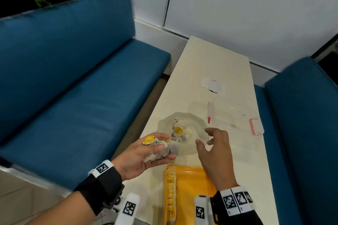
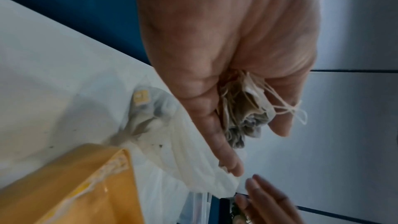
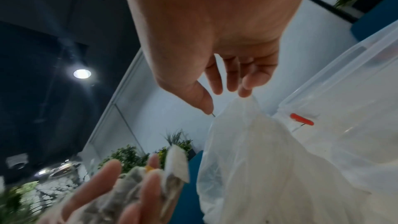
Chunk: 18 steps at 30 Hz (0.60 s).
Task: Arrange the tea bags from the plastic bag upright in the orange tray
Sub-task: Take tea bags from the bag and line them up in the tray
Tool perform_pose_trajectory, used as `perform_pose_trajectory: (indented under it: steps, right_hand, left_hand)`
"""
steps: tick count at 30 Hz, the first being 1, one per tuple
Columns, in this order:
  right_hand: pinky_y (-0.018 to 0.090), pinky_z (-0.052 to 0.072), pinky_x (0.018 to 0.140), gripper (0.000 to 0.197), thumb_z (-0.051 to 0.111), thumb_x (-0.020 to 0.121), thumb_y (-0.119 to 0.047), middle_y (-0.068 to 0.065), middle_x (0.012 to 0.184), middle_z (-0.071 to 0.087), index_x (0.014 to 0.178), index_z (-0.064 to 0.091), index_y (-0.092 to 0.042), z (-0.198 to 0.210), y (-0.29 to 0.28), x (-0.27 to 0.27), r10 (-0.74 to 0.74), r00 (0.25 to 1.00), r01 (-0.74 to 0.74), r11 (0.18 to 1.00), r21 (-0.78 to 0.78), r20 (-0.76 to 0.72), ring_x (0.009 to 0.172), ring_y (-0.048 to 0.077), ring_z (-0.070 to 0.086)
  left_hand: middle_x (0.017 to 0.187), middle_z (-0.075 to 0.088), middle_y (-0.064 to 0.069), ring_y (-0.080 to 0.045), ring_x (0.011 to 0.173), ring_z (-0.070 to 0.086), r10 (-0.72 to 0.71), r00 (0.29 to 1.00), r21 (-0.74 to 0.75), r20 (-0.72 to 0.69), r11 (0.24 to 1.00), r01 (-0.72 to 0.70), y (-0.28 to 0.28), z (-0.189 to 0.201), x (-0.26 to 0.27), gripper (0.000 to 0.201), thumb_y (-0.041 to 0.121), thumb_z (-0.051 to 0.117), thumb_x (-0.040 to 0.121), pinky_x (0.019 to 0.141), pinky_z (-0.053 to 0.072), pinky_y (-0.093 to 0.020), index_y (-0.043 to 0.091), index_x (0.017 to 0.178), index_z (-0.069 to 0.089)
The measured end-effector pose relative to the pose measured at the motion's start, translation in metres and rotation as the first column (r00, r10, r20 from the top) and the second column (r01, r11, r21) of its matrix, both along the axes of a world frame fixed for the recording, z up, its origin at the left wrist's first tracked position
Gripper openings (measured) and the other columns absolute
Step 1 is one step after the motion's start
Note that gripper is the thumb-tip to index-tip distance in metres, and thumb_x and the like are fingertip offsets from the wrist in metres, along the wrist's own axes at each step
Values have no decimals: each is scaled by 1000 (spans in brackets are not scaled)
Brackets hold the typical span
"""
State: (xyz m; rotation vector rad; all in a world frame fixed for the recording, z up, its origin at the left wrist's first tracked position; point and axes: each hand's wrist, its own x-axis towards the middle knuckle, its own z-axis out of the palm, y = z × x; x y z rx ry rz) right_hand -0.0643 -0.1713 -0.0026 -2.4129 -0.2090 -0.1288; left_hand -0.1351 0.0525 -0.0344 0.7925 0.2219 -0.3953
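The person is standing over the table (image 1: 215, 64) and working partway through the job: a row of tea bags is already standing along the left wall of the orange tray (image 1: 190, 181), and more are coming out of the plastic bag (image 1: 184, 133).

The left hand (image 1: 146, 151) is cupping a bunch of tea bags (image 1: 157, 147), fingers curled round them, yellow tags and strings poking out. It is hovering at about ten o'clock from the tray, just beside the bag's mouth. The right hand (image 1: 215, 150) is hanging loose above the bag's near rim, fingers relaxed and spread; from the right wrist view a fingertip may be brushing the film, though I cannot tell for sure. A few tea bags are lying inside the plastic bag, at twelve o'clock from the tray.

By my reckoning the next move is carrying the handful down to the tray and standing each bag on edge against the row, which calls for the free hand to peel them off one at a time without tangling strings.
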Motion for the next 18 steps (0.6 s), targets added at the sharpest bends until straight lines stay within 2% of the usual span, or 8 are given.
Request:
perform_pose_trajectory:
  steps: [2,3,6,7,9,11,13,18]
  right_hand:
    - [6,41,68,28,69,90,-18,-13,111,49,112,57,-30,-1,6,-9,114,992,-115,993,8,44,88,0,58]
    - [7,42,69,26,69,90,-17,-15,109,52,108,58,-33,-2,9,-13,167,986,-168,985,31,13,88,0,60]
    - [16,53,75,22,72,90,-23,-15,110,64,105,64,-36,-4,19,-20,282,920,-233,952,199,-271,89,2,66]
    - [23,57,75,21,73,89,-24,-12,110,68,106,66,-33,-6,20,-21,311,876,-224,939,259,-369,86,6,69]
    - [32,60,68,20,74,88,-20,-2,105,71,107,69,-25,-10,21,-22,345,819,-199,920,337,-459,77,16,73]
    - [32,59,62,21,73,88,-12,7,102,71,108,70,-19,-11,20,-23,345,814,-173,912,372,-467,68,21,72]
    - [29,58,58,21,71,89,-6,11,100,71,107,70,-16,-12,19,-23,330,824,-151,912,383,-461,62,19,71]
    - [39,62,62,21,69,88,-2,12,86,74,100,72,-18,-17,16,-24,285,858,-110,915,389,-427,68,25,74]
  left_hand:
    - [124,66,-32,-48,118,64,-21,1000,7,-10,1000,21,-3,-7,-8,46,13,79,84,95,59,-42,11,127,63]
    - [123,67,-32,-48,118,65,-33,999,6,-18,999,33,-5,-9,-12,44,13,79,84,95,59,-42,12,125,65]
    - [123,67,-31,-48,117,65,-59,998,2,-26,998,59,-10,-11,-18,38,12,80,83,95,59,-42,16,120,71]
    - [124,67,-30,-47,117,65,-67,998,-5,-20,998,67,-11,-11,-19,40,14,81,81,95,59,-42,17,120,71]
    - [124,67,-27,-45,115,67,-77,997,-18,-5,997,76,-13,-11,-19,47,17,87,76,95,59,-42,18,120,72]
    - [123,67,-27,-43,112,69,-77,997,-22,9,997,77,-14,-10,-18,54,21,92,71,93,60,-42,19,121,72]
    - [123,67,-28,-42,111,69,-89,996,-19,17,996,89,-14,-9,-18,57,23,94,69,90,60,-41,19,122,72]
    - [129,66,-27,-43,111,70,-127,991,-12,35,992,128,-15,-7,-17,58,26,93,71,88,62,-40,21,125,71]
